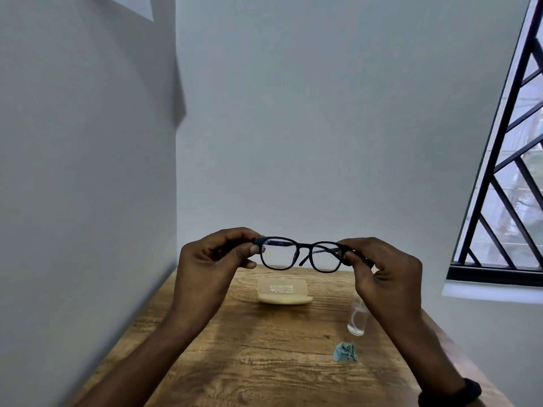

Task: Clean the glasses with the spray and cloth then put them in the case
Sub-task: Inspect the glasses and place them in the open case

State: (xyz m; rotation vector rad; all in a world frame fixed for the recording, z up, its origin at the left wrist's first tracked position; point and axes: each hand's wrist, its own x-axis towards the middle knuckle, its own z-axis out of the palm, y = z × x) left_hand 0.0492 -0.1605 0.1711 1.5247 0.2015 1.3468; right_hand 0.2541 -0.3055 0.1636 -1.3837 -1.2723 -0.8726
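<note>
From the head view, both hands are raised at the centre of the frame with the glasses point(302, 255) held up between them, above the wooden table point(264, 348). The left hand point(211, 259) pinches the left corner of the frame between thumb and fingers; the right hand point(385, 271) pinches the right corner the same way. One temple arm looks folded across behind the lenses.

Judging progress: a faint speckling shows on the left lens, perhaps spray droplets, though it is too fine to be sure. The crumpled blue cloth point(346, 351) lies on the table at lower right, untouched by either hand, and the clear spray bottle point(358, 318) stands just above it, partly behind the right wrist. The pale case point(282, 291) sits in the middle of the table, seemingly shut. So wiping and casing look undone.

Room: the table's left edge runs along the wall; the right side is open, and bare wood lies below the hands.
</note>
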